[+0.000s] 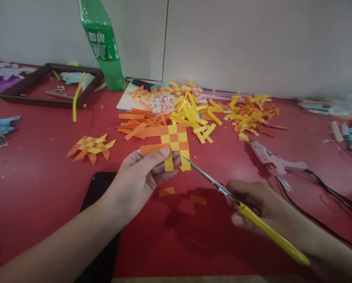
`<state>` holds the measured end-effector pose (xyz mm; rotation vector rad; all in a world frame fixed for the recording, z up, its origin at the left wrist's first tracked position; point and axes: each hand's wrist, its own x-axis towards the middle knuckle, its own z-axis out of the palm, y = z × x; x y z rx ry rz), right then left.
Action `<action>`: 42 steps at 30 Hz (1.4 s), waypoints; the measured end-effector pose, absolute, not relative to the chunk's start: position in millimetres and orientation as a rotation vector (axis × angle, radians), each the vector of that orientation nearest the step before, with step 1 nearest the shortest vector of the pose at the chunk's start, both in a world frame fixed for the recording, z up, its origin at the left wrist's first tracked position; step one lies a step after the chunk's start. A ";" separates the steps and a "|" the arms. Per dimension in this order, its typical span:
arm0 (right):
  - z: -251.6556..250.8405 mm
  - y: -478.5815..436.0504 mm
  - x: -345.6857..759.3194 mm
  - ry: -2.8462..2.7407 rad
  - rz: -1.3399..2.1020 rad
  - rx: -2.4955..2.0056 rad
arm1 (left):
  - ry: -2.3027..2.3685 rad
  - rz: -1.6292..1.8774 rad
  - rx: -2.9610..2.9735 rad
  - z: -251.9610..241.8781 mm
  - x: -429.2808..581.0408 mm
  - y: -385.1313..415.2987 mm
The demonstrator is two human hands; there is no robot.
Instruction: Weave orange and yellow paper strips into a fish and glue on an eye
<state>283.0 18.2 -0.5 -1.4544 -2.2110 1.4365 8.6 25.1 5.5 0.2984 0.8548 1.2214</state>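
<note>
My left hand [143, 169] pinches a woven piece of orange and yellow paper strips [174, 138], thumb on top and fingers behind. Loose strip ends stick out to its left and downward. In my right hand [252, 200] is a pair of scissors [214, 182] with a yellow handle. Their blade tips point up and left, close to the right-hand yellow strip of the weave; whether they touch it I cannot tell. Two small orange paper scraps [166, 192] lie on the red table below. Left of my hand rests a woven paper fish [91, 146].
Behind the weave lie piles of yellow strips [187, 110] and orange strips [137, 122], with mixed scraps [252, 114] to the right. A pink glue gun [270, 159] trails a black cord. A green bottle [105, 51], a dark frame [40, 101] and a black phone [102, 236] stand or lie leftward.
</note>
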 end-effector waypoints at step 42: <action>-0.1 17.2 276.1 -2.129 1.426 -1.530 | 0.912 1.316 0.278 6.5 10.2 23.8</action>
